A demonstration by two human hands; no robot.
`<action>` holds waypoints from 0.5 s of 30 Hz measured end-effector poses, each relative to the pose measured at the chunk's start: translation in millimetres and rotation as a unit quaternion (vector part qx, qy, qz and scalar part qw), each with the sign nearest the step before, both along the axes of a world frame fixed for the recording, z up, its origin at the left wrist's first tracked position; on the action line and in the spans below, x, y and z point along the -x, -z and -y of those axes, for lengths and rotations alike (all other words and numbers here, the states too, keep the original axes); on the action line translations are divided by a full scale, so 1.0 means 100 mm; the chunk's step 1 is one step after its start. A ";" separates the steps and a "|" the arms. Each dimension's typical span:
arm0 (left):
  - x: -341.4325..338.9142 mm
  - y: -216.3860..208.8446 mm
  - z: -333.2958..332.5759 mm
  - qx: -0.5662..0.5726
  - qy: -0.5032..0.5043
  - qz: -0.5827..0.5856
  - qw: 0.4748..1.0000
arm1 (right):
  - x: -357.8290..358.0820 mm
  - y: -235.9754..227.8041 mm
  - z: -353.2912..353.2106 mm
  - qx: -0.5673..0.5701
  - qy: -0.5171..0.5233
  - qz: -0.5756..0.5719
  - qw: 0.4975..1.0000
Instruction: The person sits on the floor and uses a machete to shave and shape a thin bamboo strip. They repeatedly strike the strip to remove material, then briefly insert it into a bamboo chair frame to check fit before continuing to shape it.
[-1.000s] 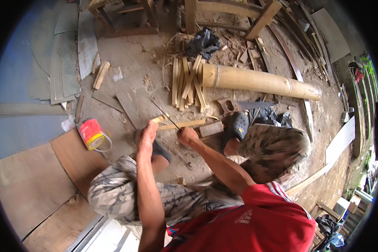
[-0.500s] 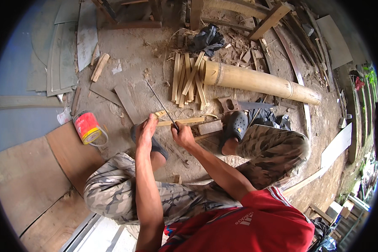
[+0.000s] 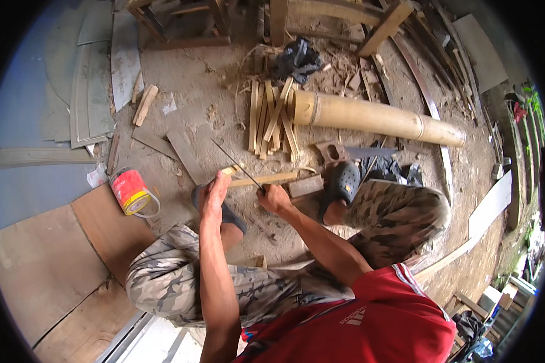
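Observation:
My left hand (image 3: 212, 193) is closed around a short pale bamboo piece (image 3: 231, 170), whose end sticks out past the fingers. My right hand (image 3: 274, 199) grips a knife (image 3: 235, 163) with a long, thin, dark blade. The blade slants up and left, crossing close to the bamboo piece; whether they touch I cannot tell. The fingers cover the handle. Beneath the hands, a bamboo strip (image 3: 271, 179) lies beside a small wooden block (image 3: 306, 186). Farther off, a pile of split bamboo strips (image 3: 261, 121) rests against the end of a thick bamboo pole (image 3: 369, 117).
A handsaw (image 3: 360, 152) lies right of the strips, by my clog (image 3: 345, 181). At left a red and yellow bucket (image 3: 130, 190) is tipped over near boards (image 3: 106, 227). Black plastic (image 3: 300, 58) and wood scraps litter the ground, below a wooden frame (image 3: 384, 30).
The knife blade lies at a flatter slant, its tip lower. My right hand has shifted slightly right, while the left still holds the bamboo piece. The whole view has moved a little.

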State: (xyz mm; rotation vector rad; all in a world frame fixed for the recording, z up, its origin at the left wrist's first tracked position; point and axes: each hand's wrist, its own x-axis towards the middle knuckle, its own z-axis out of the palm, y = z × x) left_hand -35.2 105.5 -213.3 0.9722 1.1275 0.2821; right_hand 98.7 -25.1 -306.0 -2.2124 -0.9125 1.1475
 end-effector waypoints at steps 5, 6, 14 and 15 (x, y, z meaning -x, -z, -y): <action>-0.06 -0.01 0.00 -0.006 0.000 -0.010 1.000 | 0.10 0.37 0.00 0.040 -0.043 -0.006 0.998; -0.04 -0.02 0.01 -0.008 -0.008 -0.012 1.000 | 0.07 0.48 0.01 0.067 -0.021 -0.008 0.997; -0.14 -0.05 0.02 0.004 -0.006 0.009 1.000 | 0.17 0.97 0.29 0.031 -0.080 0.121 0.989; -0.07 -0.02 0.02 0.001 -0.017 0.003 1.000 | 0.13 0.87 0.23 0.065 -0.010 0.012 0.998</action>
